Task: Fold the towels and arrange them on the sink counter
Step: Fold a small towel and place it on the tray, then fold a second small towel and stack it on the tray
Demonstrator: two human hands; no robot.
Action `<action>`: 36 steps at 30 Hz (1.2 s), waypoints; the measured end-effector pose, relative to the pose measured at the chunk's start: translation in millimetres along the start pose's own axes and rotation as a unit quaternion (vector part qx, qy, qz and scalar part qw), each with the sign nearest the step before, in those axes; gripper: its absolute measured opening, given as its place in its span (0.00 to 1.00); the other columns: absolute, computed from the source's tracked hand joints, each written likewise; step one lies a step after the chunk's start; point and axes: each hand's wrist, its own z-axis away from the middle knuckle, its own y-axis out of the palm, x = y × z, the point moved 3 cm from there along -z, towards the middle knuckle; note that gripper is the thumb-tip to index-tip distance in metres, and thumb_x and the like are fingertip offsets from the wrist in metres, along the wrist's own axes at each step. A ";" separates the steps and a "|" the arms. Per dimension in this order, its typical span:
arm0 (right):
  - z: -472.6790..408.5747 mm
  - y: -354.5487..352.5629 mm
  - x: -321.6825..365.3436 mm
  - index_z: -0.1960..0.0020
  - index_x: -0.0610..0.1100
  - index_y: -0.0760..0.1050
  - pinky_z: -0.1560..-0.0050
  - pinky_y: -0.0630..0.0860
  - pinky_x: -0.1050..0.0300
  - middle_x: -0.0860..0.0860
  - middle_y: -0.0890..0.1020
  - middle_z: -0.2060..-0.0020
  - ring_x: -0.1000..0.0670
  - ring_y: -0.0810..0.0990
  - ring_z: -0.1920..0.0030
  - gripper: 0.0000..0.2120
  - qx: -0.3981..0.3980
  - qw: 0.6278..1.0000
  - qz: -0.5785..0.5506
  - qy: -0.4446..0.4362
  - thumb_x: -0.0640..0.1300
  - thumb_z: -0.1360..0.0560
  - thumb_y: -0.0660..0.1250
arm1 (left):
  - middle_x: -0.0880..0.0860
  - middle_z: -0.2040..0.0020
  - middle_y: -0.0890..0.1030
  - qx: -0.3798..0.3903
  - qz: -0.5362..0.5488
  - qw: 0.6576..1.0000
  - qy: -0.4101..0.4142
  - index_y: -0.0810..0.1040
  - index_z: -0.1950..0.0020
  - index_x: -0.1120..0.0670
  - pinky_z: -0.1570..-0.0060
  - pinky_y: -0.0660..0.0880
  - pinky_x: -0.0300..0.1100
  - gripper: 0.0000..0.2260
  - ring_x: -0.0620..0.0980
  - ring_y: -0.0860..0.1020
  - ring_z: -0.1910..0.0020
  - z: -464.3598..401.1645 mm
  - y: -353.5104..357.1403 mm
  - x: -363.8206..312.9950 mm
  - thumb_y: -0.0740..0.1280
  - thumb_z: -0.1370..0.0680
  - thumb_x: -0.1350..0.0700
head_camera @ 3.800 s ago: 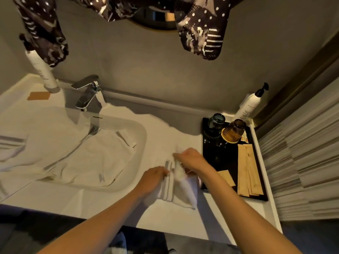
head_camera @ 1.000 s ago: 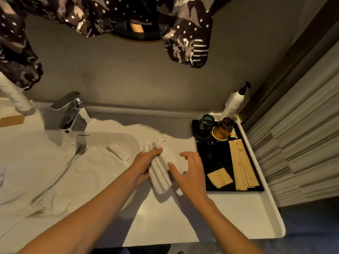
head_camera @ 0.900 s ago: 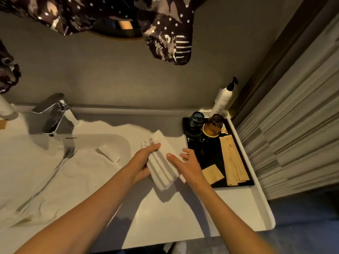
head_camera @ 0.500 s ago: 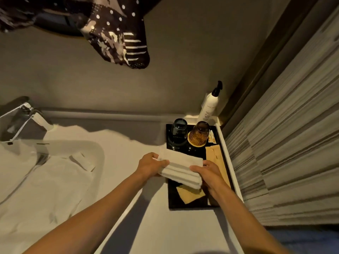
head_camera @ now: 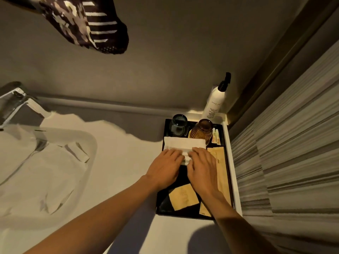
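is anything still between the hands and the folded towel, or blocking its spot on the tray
Nothing visible does. The left hand and right hand lie flat on the folded towel, which sits on the black tray. The dark glass and amber glass stand just behind it; contact can't be told.

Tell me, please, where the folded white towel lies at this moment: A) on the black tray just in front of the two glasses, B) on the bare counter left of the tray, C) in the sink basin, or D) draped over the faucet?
A: the folded white towel lies across the black tray, right in front of the dark glass and amber glass, with the left hand and right hand pressing flat on it.
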 end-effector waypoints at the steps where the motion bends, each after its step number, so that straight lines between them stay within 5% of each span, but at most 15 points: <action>1: 1.8 5.3 0.1 0.38 0.46 0.78 0.31 0.68 0.46 0.47 0.78 0.36 0.46 0.72 0.33 0.15 0.017 0.999 0.030 -0.014 0.43 0.25 0.65 | 0.58 0.27 0.69 0.029 -0.002 1.000 -0.005 0.69 0.27 0.58 0.26 0.61 0.53 0.23 0.58 0.66 0.28 0.3 6.0 -0.5 0.63 0.22 0.55; 4: 3.0 13.5 -0.6 0.34 0.46 0.75 0.27 0.63 0.42 0.46 0.76 0.32 0.45 0.70 0.29 0.20 0.076 0.995 0.063 -0.018 0.45 0.26 0.66 | 0.56 0.20 0.56 0.101 -0.015 0.994 -0.031 0.55 0.20 0.56 0.22 0.46 0.51 0.28 0.55 0.52 0.21 -2.6 13.3 2.7 0.59 0.19 0.53; 6: -0.5 13.0 -2.8 0.33 0.46 0.74 0.26 0.59 0.40 0.47 0.75 0.31 0.45 0.69 0.28 0.20 0.095 0.994 0.055 -0.010 0.45 0.25 0.64 | 0.56 0.20 0.56 0.105 -0.007 0.994 -0.028 0.56 0.20 0.56 0.22 0.45 0.51 0.28 0.54 0.52 0.21 -8.0 9.2 2.6 0.59 0.19 0.54; 10: -10.7 -6.3 13.8 0.41 0.44 0.78 0.27 0.62 0.41 0.47 0.81 0.41 0.45 0.73 0.33 0.17 0.048 0.997 0.049 -0.020 0.46 0.25 0.58 | 0.57 0.29 0.71 0.036 0.056 0.998 0.002 0.70 0.29 0.56 0.26 0.58 0.49 0.22 0.56 0.67 0.28 -2.1 -9.2 9.7 0.65 0.23 0.56; 14: -27.8 -16.8 69.3 0.42 0.44 0.78 0.30 0.67 0.46 0.48 0.81 0.43 0.47 0.74 0.37 0.16 0.002 0.998 -0.038 -0.055 0.43 0.26 0.59 | 0.54 0.41 0.79 -0.068 0.086 0.994 -0.012 0.76 0.39 0.55 0.40 0.72 0.46 0.13 0.52 0.75 0.43 32.4 -41.1 38.4 0.65 0.23 0.55; 24: -39.9 51.4 311.1 0.45 0.46 0.80 0.51 0.78 0.53 0.48 0.83 0.51 0.47 0.80 0.52 0.11 0.156 0.969 -0.148 -0.124 0.41 0.23 0.61 | 0.51 0.43 0.80 -0.084 0.082 0.936 -0.332 0.78 0.40 0.52 0.47 0.75 0.45 0.10 0.52 0.78 0.48 244.7 -86.4 209.9 0.65 0.21 0.54; 27: -32.8 89.8 354.7 0.46 0.47 0.78 0.56 0.79 0.53 0.49 0.84 0.53 0.47 0.82 0.55 0.10 0.228 0.953 -0.170 -0.099 0.43 0.24 0.60 | 0.51 0.44 0.79 -0.023 0.086 0.909 -0.407 0.77 0.39 0.52 0.48 0.74 0.45 0.11 0.52 0.77 0.47 308.7 -72.5 259.9 0.63 0.21 0.54; 31: -19.0 150.9 396.9 0.37 0.42 0.70 0.57 0.72 0.54 0.45 0.77 0.44 0.45 0.78 0.50 0.15 0.321 0.937 -0.126 -0.062 0.44 0.23 0.62 | 0.49 0.36 0.75 0.110 0.136 0.847 -0.501 0.71 0.33 0.49 0.44 0.72 0.45 0.21 0.52 0.74 0.40 382.6 -31.0 317.5 0.64 0.24 0.44; 34: -19.8 195.3 411.3 0.36 0.38 0.66 0.52 0.75 0.51 0.40 0.75 0.42 0.39 0.78 0.45 0.21 0.351 0.929 -0.104 0.051 0.46 0.25 0.66 | 0.48 0.33 0.72 0.253 0.206 0.831 -0.451 0.65 0.27 0.47 0.41 0.71 0.47 0.35 0.52 0.72 0.36 414.3 1.3 333.4 0.66 0.30 0.33; 36: -18.2 214.1 416.8 0.37 0.37 0.66 0.47 0.77 0.47 0.40 0.76 0.42 0.39 0.77 0.43 0.22 0.350 0.927 -0.091 0.102 0.47 0.26 0.67 | 0.49 0.34 0.72 0.281 0.211 0.841 -0.411 0.67 0.28 0.47 0.41 0.69 0.46 0.30 0.53 0.72 0.35 420.2 14.8 334.2 0.67 0.27 0.38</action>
